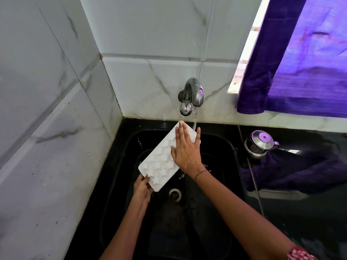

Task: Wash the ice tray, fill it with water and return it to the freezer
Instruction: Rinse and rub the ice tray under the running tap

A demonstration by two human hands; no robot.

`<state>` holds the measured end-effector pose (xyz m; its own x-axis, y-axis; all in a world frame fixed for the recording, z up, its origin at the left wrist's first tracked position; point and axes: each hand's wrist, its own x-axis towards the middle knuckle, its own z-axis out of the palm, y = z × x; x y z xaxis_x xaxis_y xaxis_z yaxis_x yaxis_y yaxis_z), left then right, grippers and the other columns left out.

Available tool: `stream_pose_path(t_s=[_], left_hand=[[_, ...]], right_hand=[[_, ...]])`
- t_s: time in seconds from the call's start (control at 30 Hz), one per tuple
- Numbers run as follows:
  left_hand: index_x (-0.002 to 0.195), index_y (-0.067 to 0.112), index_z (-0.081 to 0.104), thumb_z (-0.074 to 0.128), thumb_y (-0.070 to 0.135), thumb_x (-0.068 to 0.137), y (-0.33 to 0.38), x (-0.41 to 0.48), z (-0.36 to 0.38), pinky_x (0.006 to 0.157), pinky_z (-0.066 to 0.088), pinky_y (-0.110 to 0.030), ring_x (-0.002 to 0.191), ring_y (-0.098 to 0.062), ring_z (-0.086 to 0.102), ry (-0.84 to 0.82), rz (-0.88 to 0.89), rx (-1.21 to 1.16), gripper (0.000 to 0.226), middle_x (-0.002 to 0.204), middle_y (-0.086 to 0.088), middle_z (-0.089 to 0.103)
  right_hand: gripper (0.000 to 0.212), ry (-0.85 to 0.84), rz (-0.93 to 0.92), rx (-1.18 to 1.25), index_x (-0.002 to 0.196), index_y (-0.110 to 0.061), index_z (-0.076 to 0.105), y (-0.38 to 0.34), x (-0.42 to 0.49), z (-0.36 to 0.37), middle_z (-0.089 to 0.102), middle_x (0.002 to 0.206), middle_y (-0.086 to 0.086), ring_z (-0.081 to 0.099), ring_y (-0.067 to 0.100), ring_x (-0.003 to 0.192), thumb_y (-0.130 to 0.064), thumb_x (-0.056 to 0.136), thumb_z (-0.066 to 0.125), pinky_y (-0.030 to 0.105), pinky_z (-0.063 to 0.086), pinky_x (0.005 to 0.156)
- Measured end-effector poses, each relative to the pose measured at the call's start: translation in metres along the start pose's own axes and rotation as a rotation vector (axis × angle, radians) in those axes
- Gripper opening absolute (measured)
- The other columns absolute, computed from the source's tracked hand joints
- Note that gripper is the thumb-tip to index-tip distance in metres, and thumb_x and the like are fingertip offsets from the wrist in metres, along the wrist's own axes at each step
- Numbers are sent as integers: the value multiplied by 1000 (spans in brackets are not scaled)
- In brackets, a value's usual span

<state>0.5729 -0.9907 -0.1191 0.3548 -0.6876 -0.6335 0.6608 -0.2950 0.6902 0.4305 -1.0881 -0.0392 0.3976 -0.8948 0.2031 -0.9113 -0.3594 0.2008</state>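
Observation:
A white ice tray (159, 162) with star-shaped cells is tilted over the black sink (228, 145), its far end up near the tap. My left hand (141, 188) grips the tray's near lower corner. With straight fingers, my right hand (185, 147) lies flat on the tray's upper half. Water runs from the metal tap (193, 94) in a thin stream (194, 122) that lands at the tray's far edge, beside my right fingers.
A round drain (175, 194) sits in the sink bottom below the tray. A small steel kettle (260, 144) stands on the black counter at the right. A purple curtain (300, 62) hangs over the window. Marble-look tiled walls close the left and back.

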Motion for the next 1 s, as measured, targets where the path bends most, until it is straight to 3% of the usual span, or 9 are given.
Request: stream_pose_path(t_s=[0.1,0.23,0.33,0.43,0.53,0.6,0.67,0.83,1.0], left_hand=[[135,6,44,41,0,96,-3,0,5,52,56,-28,86,-23,61,-30,6,3,40,117,-15,58],[128,5,51,42,0,95,-2,-8,36,62,57,-30,84,-23,65,-129,48,6,34,101,-10,65],[126,6,54,43,-3,93,1,-6,47,65,57,-29,84,-22,67,-173,66,42,36,109,-16,65],[127,2,49,42,-4,94,5,-3,49,57,55,-28,71,-19,66,-157,56,106,35,99,-15,64],[129,4,46,39,0,96,7,-1,45,63,50,-34,76,-21,59,-118,47,145,33,91,-6,61],[129,6,45,40,2,97,8,1,36,64,49,-35,79,-21,59,-101,56,152,33,101,-9,61],[129,8,46,42,4,97,9,3,30,67,50,-36,83,-22,60,-107,75,153,33,108,-10,61],[125,9,48,47,3,94,19,-2,24,86,51,-41,94,-26,61,-194,181,185,31,102,-4,63],[105,16,61,53,3,90,31,5,9,75,57,-22,92,-17,64,-241,294,152,21,95,-1,69]], right_hand=[[68,9,-112,-16,149,-3,9,-10,-7,0,0,157,19,0,30,146,-43,96,20,59,-17,110],[59,-27,-458,28,146,-14,33,-35,-31,14,26,155,9,23,25,143,-39,94,21,50,11,115],[59,-56,-462,24,142,-20,40,-27,-32,15,34,152,5,31,21,140,-43,93,17,53,18,113],[66,-58,-289,45,144,-23,37,5,-21,9,30,153,7,25,24,143,-55,91,14,58,12,114],[66,-10,11,129,148,-22,24,51,-10,4,15,158,8,13,26,146,-57,94,14,57,3,111],[65,2,265,230,147,-22,27,76,-7,-1,23,154,14,24,35,140,-57,94,20,53,20,110],[64,25,417,206,136,-18,48,88,-11,-9,48,130,17,48,36,114,-57,93,21,45,43,88],[75,-341,627,632,92,-14,62,98,-11,-15,65,88,9,62,27,85,-73,87,15,33,45,72],[80,-569,758,1289,111,-16,56,101,-14,-15,71,80,14,70,23,68,-81,78,22,23,50,51]])
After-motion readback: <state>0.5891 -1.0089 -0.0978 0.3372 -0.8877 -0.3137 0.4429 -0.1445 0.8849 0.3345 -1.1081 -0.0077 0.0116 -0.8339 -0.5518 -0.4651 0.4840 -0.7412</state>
